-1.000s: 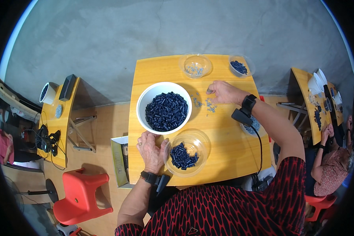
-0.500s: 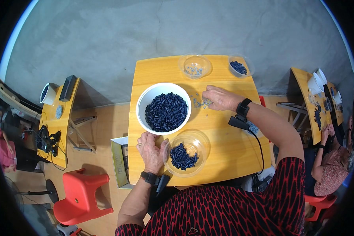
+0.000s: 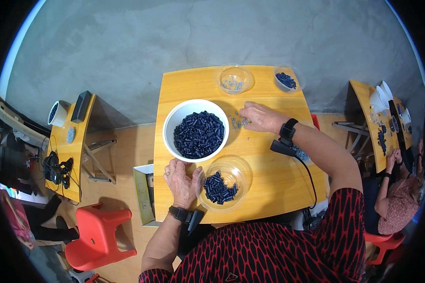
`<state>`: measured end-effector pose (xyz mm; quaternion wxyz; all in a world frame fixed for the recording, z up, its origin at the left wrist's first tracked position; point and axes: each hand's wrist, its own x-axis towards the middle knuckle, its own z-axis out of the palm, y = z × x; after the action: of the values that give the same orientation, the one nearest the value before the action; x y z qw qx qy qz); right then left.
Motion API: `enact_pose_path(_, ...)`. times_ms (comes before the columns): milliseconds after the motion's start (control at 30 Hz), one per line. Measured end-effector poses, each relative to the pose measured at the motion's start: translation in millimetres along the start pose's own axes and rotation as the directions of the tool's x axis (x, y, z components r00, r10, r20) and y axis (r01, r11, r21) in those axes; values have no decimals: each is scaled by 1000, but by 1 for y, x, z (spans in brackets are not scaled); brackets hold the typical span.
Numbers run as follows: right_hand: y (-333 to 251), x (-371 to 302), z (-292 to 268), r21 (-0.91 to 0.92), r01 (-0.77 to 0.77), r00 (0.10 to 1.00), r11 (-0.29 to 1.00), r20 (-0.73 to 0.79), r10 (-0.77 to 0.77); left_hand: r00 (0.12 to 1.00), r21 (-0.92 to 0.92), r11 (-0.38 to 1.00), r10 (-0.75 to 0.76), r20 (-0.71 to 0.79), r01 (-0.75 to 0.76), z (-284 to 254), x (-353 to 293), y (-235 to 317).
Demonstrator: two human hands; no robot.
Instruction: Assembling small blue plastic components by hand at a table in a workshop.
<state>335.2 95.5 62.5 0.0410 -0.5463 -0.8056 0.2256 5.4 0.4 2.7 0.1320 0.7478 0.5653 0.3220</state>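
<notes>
**Right fingers bending over scattered metal bits**

The right hand [image 3: 260, 118]'s fingers are curling down at small metal pieces [image 3: 238, 124] lying on the worktop [image 3: 278, 188]; whether they are pinching any, I cannot tell. Left of them, a white bowl [image 3: 168, 127] is holding dark blue cylinders [image 3: 199, 135]. The left hand [image 3: 180, 183]'s fingers are resting open beside its near rim, thumb spreading toward a clear bowl [image 3: 239, 172] holding more cylinders. Beyond the right fingers, a clear dish [image 3: 233, 70] is holding metal pieces and a clear cup [image 3: 299, 84] cylinders. Behind them, a black wrist box [image 3: 282, 147] is partly covering a grey heap [image 3: 301, 152].
</notes>
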Motion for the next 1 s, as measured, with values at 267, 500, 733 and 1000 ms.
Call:
enact_pose_path(267, 0, 8, 9, -9, -94, 995, 996, -37, 94, 999, 0, 1000, -31, 32, 31, -2, -1, 3)
enact_pose_path(500, 0, 16, 2, 85, -146, 989, 986, -5, 147, 999, 3, 1000, -26, 26, 26, -2, -1, 2)
enact_pose_path(733, 15, 14, 2, 291, -203, 970, 935, -70, 232, 999, 1, 1000, -27, 37, 27, -3, 0, 3)
enact_pose_path(1000, 13, 39, -51, 556, -202, 946, 806, -103, 308, 998, 1, 999, -42, 36, 42, -4, -1, 3)
